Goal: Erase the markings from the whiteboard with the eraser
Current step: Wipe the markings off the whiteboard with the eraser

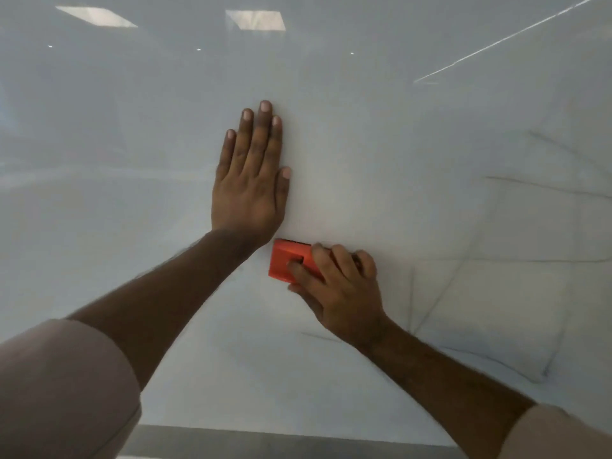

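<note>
A glossy whiteboard [364,144] fills nearly the whole view. My right hand [341,286] grips an orange-red eraser [286,260] and presses it flat against the board near the centre. My left hand [251,180] lies flat on the board just above and left of the eraser, fingers together and pointing up, holding nothing. Faint grey marker lines [516,260] remain on the right part of the board, with a short streak [318,336] below my right wrist. The left part of the board looks clean.
The board's lower edge [265,435] runs along the bottom, a grey strip beneath it. Ceiling lights [255,19] reflect in the upper board. A thin bright line [496,41] crosses the top right. Beige sleeves cover both upper arms.
</note>
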